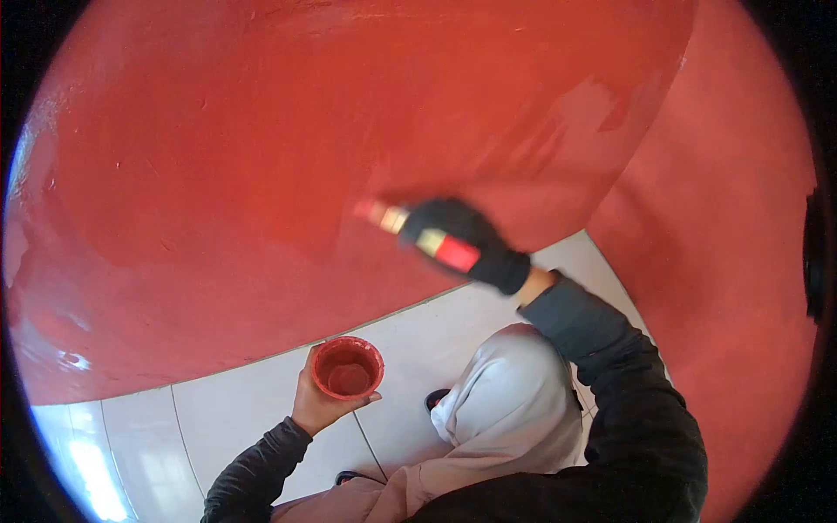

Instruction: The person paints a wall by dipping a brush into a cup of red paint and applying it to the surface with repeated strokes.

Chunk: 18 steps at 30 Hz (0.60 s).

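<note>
My right hand (458, 240), in a black glove, is closed around a paintbrush (455, 252) with a red and yellowish handle. The brush's red-coated bristles point left at the red wall (261, 157); blur hides whether they touch it. Bare and lower down, my left hand (318, 403) grips a small round cup (349, 368), its thumb and fingers around the side. Red paint coats the cup's rim and inner wall, and some paint seems to lie at the bottom. Darker, wet-looking red patches cover much of the wall left of the brush.
A second red wall (724, 288) meets the first at a corner on the right. White floor tiles (218, 427) run along the wall's foot. My bent knee (514, 375) in light trousers is between my arms. A dark object (816, 257) shows at the right edge.
</note>
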Tool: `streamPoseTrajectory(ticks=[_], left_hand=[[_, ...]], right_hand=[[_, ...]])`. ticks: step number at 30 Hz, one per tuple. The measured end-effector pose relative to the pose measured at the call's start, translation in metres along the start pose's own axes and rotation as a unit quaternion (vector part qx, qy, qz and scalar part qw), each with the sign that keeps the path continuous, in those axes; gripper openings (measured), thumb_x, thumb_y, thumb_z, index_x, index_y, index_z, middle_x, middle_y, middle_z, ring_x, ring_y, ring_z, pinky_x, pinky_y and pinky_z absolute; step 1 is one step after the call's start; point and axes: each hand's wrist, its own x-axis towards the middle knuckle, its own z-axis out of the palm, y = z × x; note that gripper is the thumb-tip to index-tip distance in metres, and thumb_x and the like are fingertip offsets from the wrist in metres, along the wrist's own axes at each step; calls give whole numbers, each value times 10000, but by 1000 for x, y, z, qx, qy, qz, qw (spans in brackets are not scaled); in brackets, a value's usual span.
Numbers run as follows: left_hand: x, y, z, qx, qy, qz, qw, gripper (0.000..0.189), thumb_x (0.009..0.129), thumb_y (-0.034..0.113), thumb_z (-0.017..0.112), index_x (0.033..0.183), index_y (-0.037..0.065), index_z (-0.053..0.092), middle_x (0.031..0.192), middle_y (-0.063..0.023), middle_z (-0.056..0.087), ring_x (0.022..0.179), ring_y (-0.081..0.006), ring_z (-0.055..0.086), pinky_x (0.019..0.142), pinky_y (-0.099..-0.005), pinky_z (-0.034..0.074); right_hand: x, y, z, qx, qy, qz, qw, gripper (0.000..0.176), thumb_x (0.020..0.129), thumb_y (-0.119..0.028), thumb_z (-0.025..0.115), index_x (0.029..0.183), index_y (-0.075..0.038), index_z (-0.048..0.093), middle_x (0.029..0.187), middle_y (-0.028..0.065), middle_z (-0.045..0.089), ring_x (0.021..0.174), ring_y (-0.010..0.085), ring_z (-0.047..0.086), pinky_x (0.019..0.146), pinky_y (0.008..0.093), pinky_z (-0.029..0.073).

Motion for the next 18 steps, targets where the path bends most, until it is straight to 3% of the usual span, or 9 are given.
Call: streamPoseTrajectory(ticks=[3,6,9,10,11,13,15,16,18], left_hand=[[-1,-4,0,-9,7,-5,1000,831,556,236,935,1224,57,474,1172,-91,600,1085,-204,590,922,-357,498],[-2,-6,3,-2,1,-10,1000,843,554,210,937,1238,64,466,1193,-85,584,1109,-204,574,947,-365,486],[-1,-6,0,5,-2,1,1000,843,556,211,936,1238,64,464,1198,-86,581,1112,-204,572,950,-365,484],[-1,-7,0,-1,-4,6,1000,840,557,212,936,1236,64,464,1199,-86,580,1112,-203,572,951,-364,483],[0,-6,0,-2,0,8,1000,840,557,212,936,1236,64,464,1199,-86,580,1112,-203,572,951,-364,483],[-1,-4,-1,-15,-9,-2,1000,846,562,225,934,1244,63,460,1200,-85,578,1117,-203,570,955,-363,481],[0,-3,0,-11,2,16,1000,835,566,244,931,1235,53,469,1177,-94,597,1092,-203,587,932,-356,492],[0,-2,2,-6,15,33,999,825,570,264,927,1226,44,477,1153,-102,616,1067,-203,604,909,-349,504],[3,4,4,-21,21,25,999,812,578,270,923,1222,43,483,1149,-103,620,1064,-202,605,909,-349,503]], right_hand=[[27,4,-76,-83,211,111,968,78,870,-67,601,927,-101,643,863,94,630,804,267,621,735,373,494],[34,3,-92,-210,340,23,916,76,897,-76,573,917,-83,646,887,98,638,869,260,622,764,376,490],[12,-3,-21,5,118,53,992,112,892,-85,599,996,-59,631,1020,82,646,924,207,624,861,360,477],[-4,-11,12,248,46,228,940,121,883,-138,595,974,-77,646,1037,84,654,934,249,627,901,396,448],[-4,-17,19,17,-88,12,996,109,867,-137,598,952,-98,654,1011,92,654,917,264,627,879,404,452],[-2,-27,25,76,-89,-23,993,159,869,-120,598,1001,-96,682,854,104,665,804,287,638,749,380,493],[17,-11,-3,-9,-64,47,997,162,890,-87,568,1008,-91,679,892,118,663,818,291,635,751,350,494],[30,6,-15,-81,123,-45,988,171,917,-83,543,1030,-77,671,930,124,662,812,275,636,733,322,494],[46,-9,-62,-36,114,-16,993,156,932,-81,532,1017,-59,661,919,104,661,789,225,632,715,312,492]])
